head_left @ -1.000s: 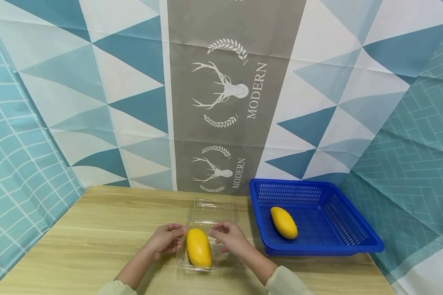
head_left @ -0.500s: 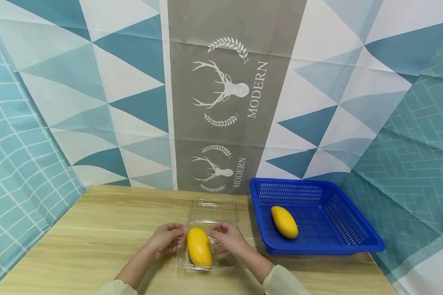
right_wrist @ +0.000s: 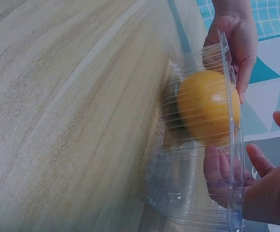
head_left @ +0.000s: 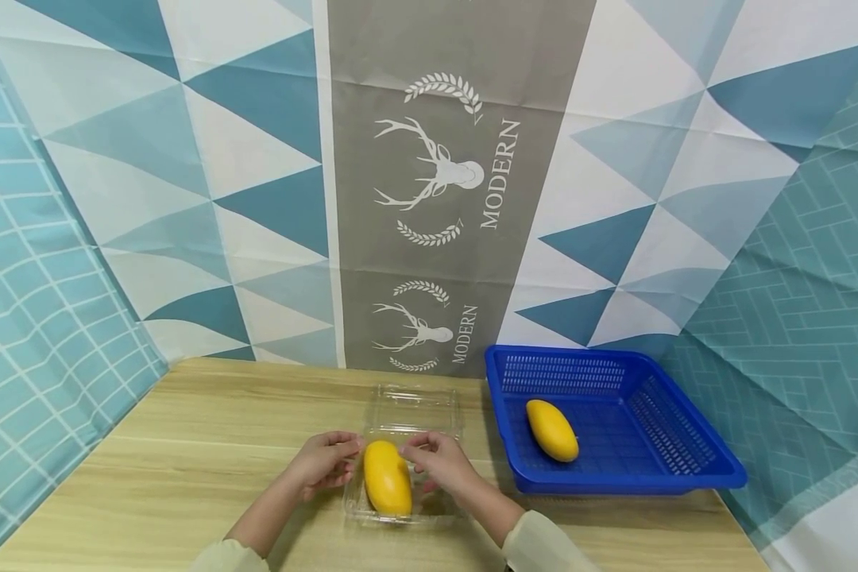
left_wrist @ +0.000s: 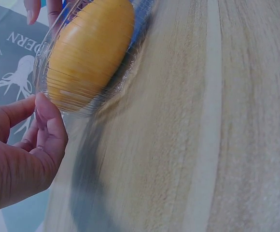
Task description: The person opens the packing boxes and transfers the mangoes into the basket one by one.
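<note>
A yellow mango (head_left: 388, 479) lies lengthwise in the left half of a clear plastic clamshell box (head_left: 416, 409), whose lid is folded back toward the wall. My left hand (head_left: 323, 463) is at the box's left side; in the left wrist view its thumb and a finger (left_wrist: 43, 104) pinch the rim. My right hand (head_left: 443, 465) hovers over the box's right half, just right of the mango. In the right wrist view, this right hand (right_wrist: 270, 191) has thumb and forefinger spread apart, with other fingers dipping inside the box, seen through its ribbed wall.
A blue plastic basket (head_left: 629, 481) stands at the table's right side, holding a second mango (head_left: 552, 430). Wood-grain table top (head_left: 207, 445) stretches to the left of the box. A patterned cloth (head_left: 429, 334) hangs along the table's back edge.
Almost nothing differs. The right hand has shifted very slightly left toward the mango; the left hand keeps its place at the box's rim, and the mango stays put.
</note>
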The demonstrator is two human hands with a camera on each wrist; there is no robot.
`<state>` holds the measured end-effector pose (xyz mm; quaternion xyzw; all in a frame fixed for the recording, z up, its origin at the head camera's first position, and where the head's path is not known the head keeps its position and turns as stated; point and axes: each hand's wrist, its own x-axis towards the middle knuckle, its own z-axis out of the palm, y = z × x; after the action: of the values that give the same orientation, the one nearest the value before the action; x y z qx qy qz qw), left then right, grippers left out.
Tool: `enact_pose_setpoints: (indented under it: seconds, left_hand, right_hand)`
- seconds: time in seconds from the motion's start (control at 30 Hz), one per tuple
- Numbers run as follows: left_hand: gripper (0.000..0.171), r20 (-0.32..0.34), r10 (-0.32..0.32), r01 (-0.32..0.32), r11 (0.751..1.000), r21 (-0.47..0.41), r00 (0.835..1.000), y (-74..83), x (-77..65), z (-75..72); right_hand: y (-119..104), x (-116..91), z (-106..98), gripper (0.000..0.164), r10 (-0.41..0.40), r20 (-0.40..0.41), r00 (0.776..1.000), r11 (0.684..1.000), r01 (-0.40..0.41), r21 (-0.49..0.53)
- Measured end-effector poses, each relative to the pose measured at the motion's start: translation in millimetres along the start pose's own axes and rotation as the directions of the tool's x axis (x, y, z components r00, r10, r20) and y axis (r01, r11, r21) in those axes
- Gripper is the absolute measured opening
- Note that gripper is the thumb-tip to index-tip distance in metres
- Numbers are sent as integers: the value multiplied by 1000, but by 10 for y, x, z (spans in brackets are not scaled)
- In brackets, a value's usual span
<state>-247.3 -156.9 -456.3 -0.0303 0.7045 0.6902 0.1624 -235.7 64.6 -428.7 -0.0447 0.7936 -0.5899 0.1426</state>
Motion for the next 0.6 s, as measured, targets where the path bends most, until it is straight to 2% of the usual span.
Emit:
enact_pose_setpoints:
  seconds: [0.6]
  left_hand:
    - [50,0,-4,4,1000,-17,1000,11,-12,5]
  right_hand:
    - [-1,35,87,40,20,-3,1000,999,-20,29]
